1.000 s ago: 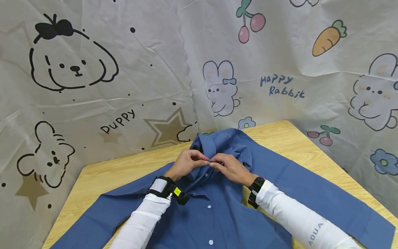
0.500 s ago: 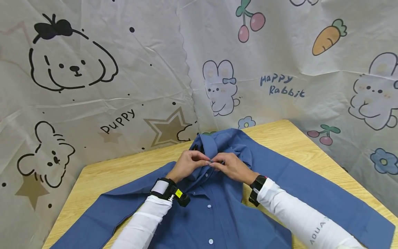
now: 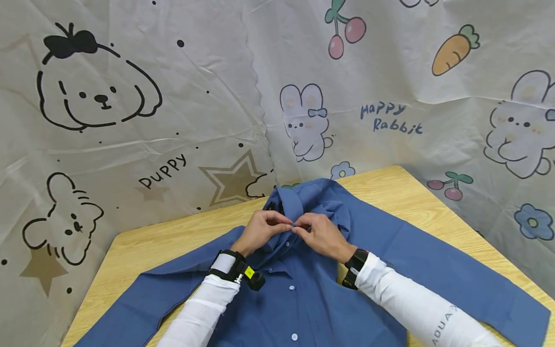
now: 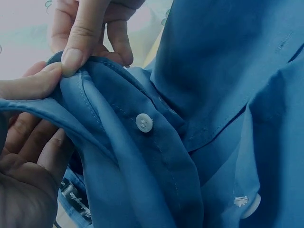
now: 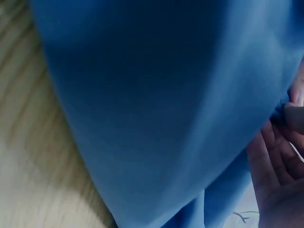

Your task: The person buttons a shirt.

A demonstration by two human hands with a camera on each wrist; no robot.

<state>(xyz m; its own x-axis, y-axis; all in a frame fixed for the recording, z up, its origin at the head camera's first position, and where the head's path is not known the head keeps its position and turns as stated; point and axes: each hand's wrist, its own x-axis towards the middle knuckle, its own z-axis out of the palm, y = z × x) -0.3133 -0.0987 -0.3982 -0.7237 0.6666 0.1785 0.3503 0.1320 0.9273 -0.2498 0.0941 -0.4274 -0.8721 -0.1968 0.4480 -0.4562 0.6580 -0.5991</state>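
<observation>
A blue long-sleeved shirt (image 3: 312, 289) lies spread over the table, its collar (image 3: 290, 200) bunched up at the far end. Just below the collar, my left hand (image 3: 257, 230) pinches the shirt's edge between thumb and forefinger. Close against it, tip to tip, my right hand (image 3: 323, 233) pinches the same bit of cloth. The left wrist view shows both thumbs on the folded edge, with a white button (image 4: 144, 122) on the band below them. Another button (image 4: 251, 205) sits lower down. Part of a dark label (image 4: 75, 198) shows inside the collar.
The wooden table (image 3: 381, 193) reaches back to a printed cloth backdrop (image 3: 208, 96) with cartoon animals. The shirt's sleeves (image 3: 455, 260) stretch out to both sides. Further white buttons (image 3: 292, 287) run down the front.
Both hands stay at the collar edge with their fingertips together. The right wrist has tilted slightly, and the head view has shifted a little.
</observation>
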